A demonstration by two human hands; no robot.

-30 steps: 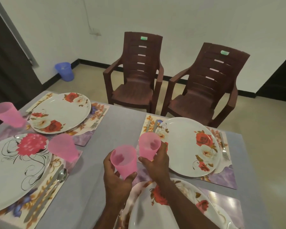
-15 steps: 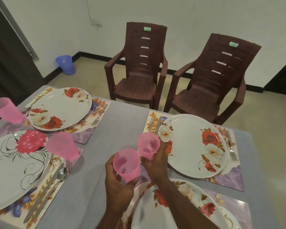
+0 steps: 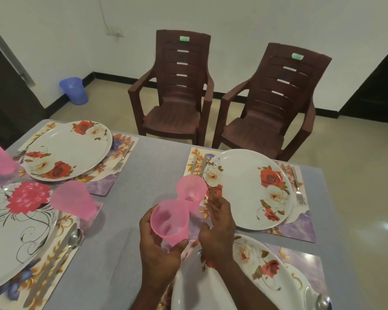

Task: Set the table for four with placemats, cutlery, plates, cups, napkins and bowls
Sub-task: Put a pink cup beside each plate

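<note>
Left hand gripping one pink cup; right hand hanging loose beside a second.

The left hand (image 3: 159,249) is curling its fingers (image 3: 145,222) and thumb round the lower part of a pink cup (image 3: 169,221), holding it upright above the grey desk (image 3: 148,162). The right hand (image 3: 218,229) is hovering with its fingers (image 3: 213,203) relaxed and slightly spread, holding nothing, just beside the second pink cup (image 3: 192,193), which is standing on the placemat (image 3: 291,229) by the far rose plate (image 3: 250,189). The near plate (image 3: 267,271) is lying under the right forearm.
</note>
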